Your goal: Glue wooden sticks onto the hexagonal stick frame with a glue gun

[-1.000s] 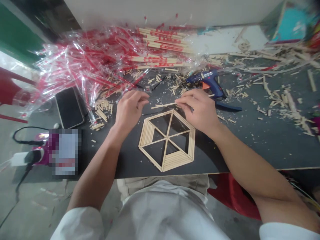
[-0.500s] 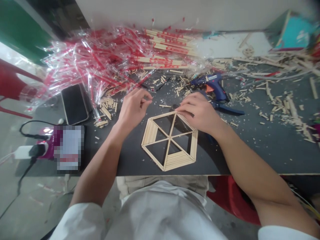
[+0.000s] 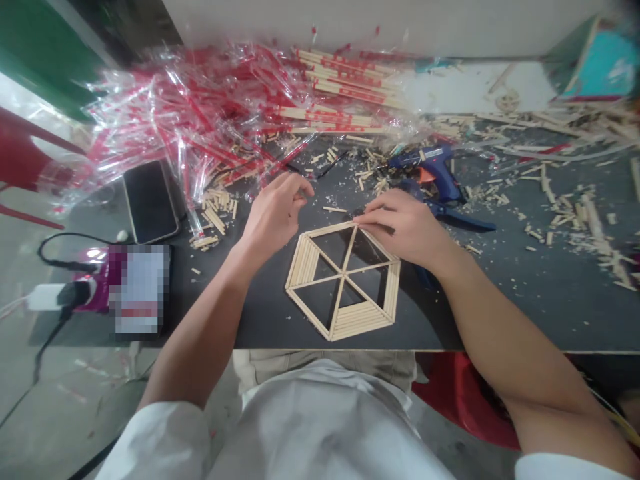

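Observation:
A hexagonal frame of wooden sticks (image 3: 363, 320) lies flat on the dark table near its front edge. Spokes split it into triangles; rows of sticks fill parts of several sections. My right hand (image 3: 407, 223) is closed at its far corner, fingertips pinched against the upper right side. Left of that corner, my left hand (image 3: 277, 210) hovers with fingers curled together; whatever may be between them is hidden. A short loose stick (image 3: 334, 209) lies beyond the frame, between my hands.
Behind my right hand lie a blue glue gun (image 3: 443, 173) and blue-handled cutters (image 3: 467, 220). Red-and-clear wrappers (image 3: 200, 120) pile up at the back left, beside wrapped stick bundles (image 3: 350, 80). A dark phone (image 3: 150, 200) and a lit phone (image 3: 140, 290) lie left. Stick scraps (image 3: 580, 213) litter the right.
The view has shifted slightly. My left hand has moved a little right, its fingers still curled. My right hand stays at the frame's far corner.

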`<control>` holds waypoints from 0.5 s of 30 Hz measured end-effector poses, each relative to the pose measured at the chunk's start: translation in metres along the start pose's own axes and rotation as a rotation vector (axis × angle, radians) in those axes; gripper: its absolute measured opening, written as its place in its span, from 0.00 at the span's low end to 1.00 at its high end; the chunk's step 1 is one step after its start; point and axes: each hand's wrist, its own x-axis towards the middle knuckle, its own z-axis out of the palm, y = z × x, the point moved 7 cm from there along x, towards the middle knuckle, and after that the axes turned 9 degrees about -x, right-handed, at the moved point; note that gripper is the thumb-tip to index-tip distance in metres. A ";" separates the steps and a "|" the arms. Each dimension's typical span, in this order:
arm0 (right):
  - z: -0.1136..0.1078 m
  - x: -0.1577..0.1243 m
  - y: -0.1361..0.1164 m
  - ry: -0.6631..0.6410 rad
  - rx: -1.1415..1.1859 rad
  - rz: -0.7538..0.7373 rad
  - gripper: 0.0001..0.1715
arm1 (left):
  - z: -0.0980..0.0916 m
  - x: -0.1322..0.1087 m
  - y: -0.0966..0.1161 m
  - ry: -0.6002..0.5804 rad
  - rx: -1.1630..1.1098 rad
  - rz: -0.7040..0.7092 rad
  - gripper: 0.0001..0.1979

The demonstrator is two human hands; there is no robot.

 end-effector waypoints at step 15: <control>0.001 0.000 -0.002 -0.017 0.033 0.001 0.09 | 0.006 0.000 0.001 -0.021 -0.028 -0.018 0.10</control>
